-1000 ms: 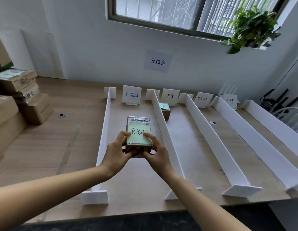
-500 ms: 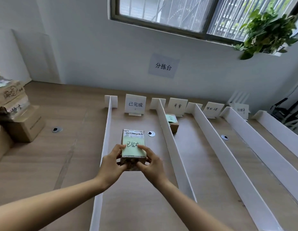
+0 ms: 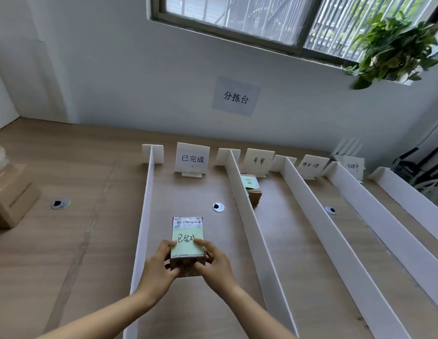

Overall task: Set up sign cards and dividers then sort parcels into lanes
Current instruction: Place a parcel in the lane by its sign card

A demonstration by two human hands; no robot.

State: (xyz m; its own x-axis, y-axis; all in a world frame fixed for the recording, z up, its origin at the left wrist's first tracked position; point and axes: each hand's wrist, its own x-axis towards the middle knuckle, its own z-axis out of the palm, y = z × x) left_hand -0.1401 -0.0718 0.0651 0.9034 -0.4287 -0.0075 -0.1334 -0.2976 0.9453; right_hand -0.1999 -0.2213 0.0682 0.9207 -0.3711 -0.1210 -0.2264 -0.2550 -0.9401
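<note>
- nearest: left hand (image 3: pixel 159 267) curled round the near left corner of a small parcel (image 3: pixel 187 241), thumb lying on top, fingers bent against its side.
- right hand (image 3: pixel 213 263) gripping the near right corner of the same parcel, thumb on the top edge, fingers wrapped round the side.
- on the parcel's top, a pale green note (image 3: pixel 186 245) with handwritten characters, and past it a printed shipping label (image 3: pixel 188 222).
- parcel inside the leftmost lane, between the first divider (image 3: pixel 144 228) and the second divider (image 3: pixel 249 228), roughly midway along; hard to tell whether resting on the wooden table (image 3: pixel 66 241) or held just above it.
- just beyond the parcel in that lane, a round grommet (image 3: pixel 218 207) set into the table.
- at the lane's far end, an upright sign card (image 3: pixel 192 159) reading 已完成.
- in the next lane to the right, a second parcel (image 3: pixel 252 189) with its own green note, close against the second divider and near a handwritten card (image 3: pixel 258 161).
- further right, more white dividers and two more cards, writing too small to read.
- far left, well apart from the lanes, a cardboard box (image 3: pixel 12 204).
- farthest: a wall sheet (image 3: pixel 235 96) reading 分拣台, a window (image 3: pixel 262 15) above, a leafy plant (image 3: pixel 391 47) at upper right.
</note>
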